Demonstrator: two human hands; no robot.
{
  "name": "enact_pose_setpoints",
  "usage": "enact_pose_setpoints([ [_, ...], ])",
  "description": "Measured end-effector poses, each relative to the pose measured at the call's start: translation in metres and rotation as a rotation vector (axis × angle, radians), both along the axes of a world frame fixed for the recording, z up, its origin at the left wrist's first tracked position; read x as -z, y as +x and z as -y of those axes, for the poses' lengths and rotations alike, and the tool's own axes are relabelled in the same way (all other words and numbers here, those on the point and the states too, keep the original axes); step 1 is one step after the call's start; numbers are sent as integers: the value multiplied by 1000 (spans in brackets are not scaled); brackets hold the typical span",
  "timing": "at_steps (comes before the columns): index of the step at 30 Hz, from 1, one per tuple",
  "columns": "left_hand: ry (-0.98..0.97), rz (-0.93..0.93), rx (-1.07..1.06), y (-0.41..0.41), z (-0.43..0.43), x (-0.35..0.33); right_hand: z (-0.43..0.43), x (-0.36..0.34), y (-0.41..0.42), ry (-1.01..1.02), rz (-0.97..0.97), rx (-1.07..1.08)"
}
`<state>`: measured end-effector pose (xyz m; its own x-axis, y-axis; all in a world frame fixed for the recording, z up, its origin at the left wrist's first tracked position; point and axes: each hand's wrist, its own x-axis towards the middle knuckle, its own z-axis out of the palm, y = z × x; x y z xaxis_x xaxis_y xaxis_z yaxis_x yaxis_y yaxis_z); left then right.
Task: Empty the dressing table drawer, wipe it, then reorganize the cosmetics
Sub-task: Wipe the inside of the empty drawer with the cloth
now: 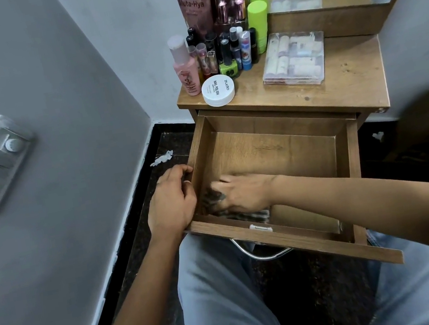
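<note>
pressing one cloth (245, 215) with straight fingers, right hand (243, 191); left hand (171, 201) fingers grip edge of one drawer (292, 154); bare wood beyond the fingertips.

The tall pink tube (192, 0) at the tabletop's back left corner says "Vaseline" and "Gluta-Hya". The round white tub (218, 90) near the front edge says "zudio NAIL POLISH".

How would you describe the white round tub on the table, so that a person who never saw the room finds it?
Look at the dressing table above the open drawer. At its front left corner, before the crowd of upright bottles, sits the tub beside a pink bottle. It alone is low, flat and white, with black lettering on its lid.
</note>
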<state>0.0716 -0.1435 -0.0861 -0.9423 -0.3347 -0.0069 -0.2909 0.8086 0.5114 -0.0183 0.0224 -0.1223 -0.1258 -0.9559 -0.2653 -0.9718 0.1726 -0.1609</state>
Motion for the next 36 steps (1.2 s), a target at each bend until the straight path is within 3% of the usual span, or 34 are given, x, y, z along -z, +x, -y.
enact_pose_setpoints([
  [6, -1, -6, 0, -1, 1, 1, 25, -8, -7, -11, -59, -112],
  [13, -9, 0, 7, 1, 1, 1, 31, -9, 2, 67, -133, -102],
  [22, 3, -4, 11, 0, 2, 0, 3, -8, -27, 0, -88, 317],
  [27, -8, -1, 9, 0, 2, 2, 10, 2, 3, -73, 57, 114],
  [30, -12, -5, 11, -1, 1, 3, 17, 7, 8, -89, 111, 103],
  [36, -17, -4, 11, 0, 1, 3, 19, -5, 5, -79, 21, 50],
])
